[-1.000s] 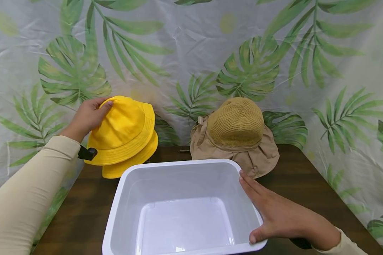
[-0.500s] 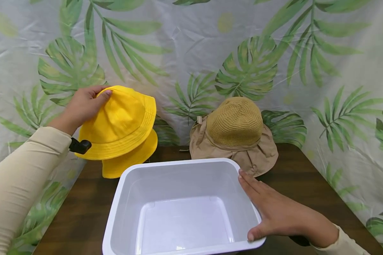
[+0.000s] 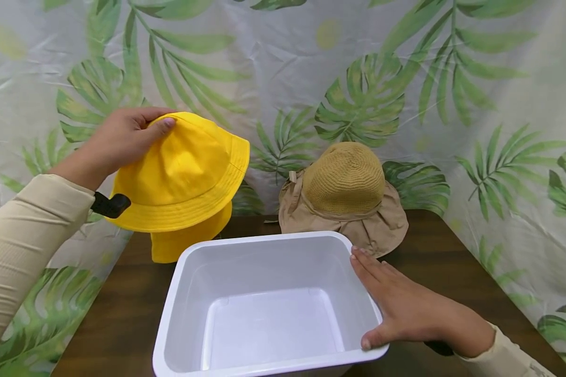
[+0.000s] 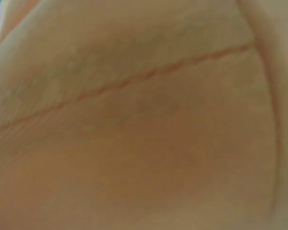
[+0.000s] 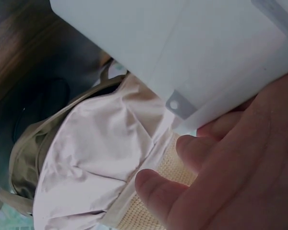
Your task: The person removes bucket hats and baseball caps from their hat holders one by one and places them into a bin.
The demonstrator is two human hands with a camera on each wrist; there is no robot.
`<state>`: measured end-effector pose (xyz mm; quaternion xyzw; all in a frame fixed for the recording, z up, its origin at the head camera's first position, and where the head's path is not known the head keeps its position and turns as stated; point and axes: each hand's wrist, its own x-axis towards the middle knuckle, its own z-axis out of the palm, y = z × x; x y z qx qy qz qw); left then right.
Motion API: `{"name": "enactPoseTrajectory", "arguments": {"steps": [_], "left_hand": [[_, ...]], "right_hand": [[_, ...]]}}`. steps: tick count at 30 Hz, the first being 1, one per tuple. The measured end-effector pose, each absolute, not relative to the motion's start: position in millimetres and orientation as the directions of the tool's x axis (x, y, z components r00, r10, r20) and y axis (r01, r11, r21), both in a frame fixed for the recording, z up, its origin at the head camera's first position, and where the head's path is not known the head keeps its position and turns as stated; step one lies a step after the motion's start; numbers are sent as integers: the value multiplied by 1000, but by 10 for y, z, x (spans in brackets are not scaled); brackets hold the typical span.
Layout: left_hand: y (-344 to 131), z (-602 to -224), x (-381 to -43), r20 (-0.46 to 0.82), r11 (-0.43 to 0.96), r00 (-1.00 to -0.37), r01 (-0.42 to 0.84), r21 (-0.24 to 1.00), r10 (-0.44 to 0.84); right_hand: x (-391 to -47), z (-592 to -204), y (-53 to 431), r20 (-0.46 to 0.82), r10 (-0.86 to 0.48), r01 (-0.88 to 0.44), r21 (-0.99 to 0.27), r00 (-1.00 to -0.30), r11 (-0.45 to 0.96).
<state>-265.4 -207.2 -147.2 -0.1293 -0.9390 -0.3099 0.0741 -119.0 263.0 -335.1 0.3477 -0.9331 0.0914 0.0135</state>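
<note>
In the head view my left hand (image 3: 118,141) pinches a yellow bucket hat (image 3: 184,173) by the top of its crown. The hat hangs tilted, brim down, above a second yellow hat (image 3: 188,241), which it partly hides. My right hand (image 3: 410,303) rests along the right rim of a white plastic tub (image 3: 273,361), thumb and fingers spread. In the right wrist view, the fingers (image 5: 161,191) extend beside the tub's outer wall (image 5: 182,62). Skin and creases of the left hand (image 4: 149,143) fill the left wrist view, so the hat is not visible there.
A tan sun hat (image 3: 346,183) with a woven crown and wide fabric brim stands behind the tub at right. Everything sits on a dark wooden table (image 3: 462,283). A leaf-print cloth (image 3: 273,68) hangs close behind the table's far edge.
My left hand has lifted the upper yellow hat and moved it slightly right, off the lower one, exposing more of that hat. The right hand stays on the tub's rim.
</note>
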Motion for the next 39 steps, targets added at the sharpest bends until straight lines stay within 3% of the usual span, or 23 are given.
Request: {"name": "enactPoseTrajectory", "arguments": {"steps": [12, 27, 33, 39], "left_hand": [[-1681, -1339, -2445, 264, 716, -917, 398, 573, 298], [-1224, -1525, -2231, 305, 485, -745, 633, 604, 593], [-1134, -1668, -2113, 250, 446, -724, 619, 646, 643], [-1109, -1821, -2027, 226, 347, -642, 638, 688, 733]], "right_hand": [[-1199, -3363, 2640, 101, -645, -652, -158, -758, 741], [-1199, -3362, 2641, 71, -637, -638, -175, -768, 750], [-1205, -3354, 2632, 57, -626, -625, -178, -777, 760], [-1208, -3368, 2629, 52, -624, -623, -169, -780, 764]]}}
